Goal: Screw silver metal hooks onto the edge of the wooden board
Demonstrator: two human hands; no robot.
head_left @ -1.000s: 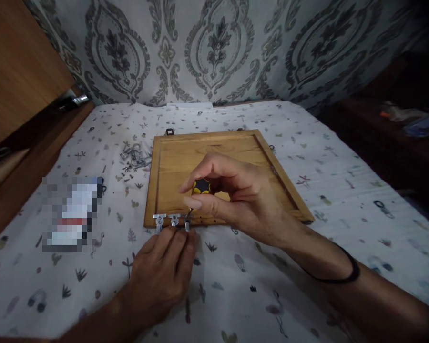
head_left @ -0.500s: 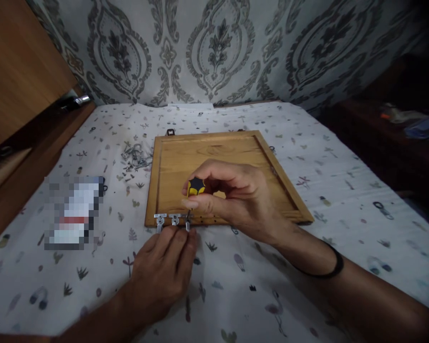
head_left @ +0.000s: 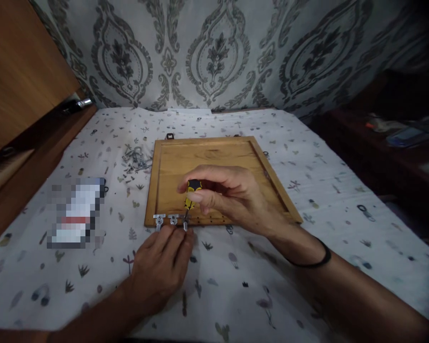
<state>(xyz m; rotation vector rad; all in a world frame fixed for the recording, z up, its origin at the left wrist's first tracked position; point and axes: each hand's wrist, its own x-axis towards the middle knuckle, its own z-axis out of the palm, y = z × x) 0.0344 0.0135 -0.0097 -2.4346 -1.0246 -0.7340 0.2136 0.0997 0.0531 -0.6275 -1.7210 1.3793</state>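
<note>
A wooden framed panel (head_left: 207, 152) lies flat on the patterned cloth. Along its near edge sit three small silver metal latches, the left one (head_left: 159, 221), the middle one (head_left: 173, 219) and the right one (head_left: 185, 224). My left hand (head_left: 162, 267) is closed at that edge, its fingertips pressed against the lower end of the right latch. Between thumb and fingers, my right hand (head_left: 229, 197) grips a short yellow and black screwdriver (head_left: 189, 202). Its shaft points down at the right latch, slightly tilted; the tip's exact contact is too small to tell.
A pile of metal latches and screws (head_left: 137, 158) lies left of the panel. Nearer on the left is a blurred-out phone-like object (head_left: 76, 213). Wooden furniture (head_left: 25, 71) borders the left side, and a patterned wall covering (head_left: 214, 52) rises behind.
My right hand has turned and opened its fingers a little around the screwdriver, so more of the yellow handle shows. My left hand stays at the right latch. The view has shifted slightly.
</note>
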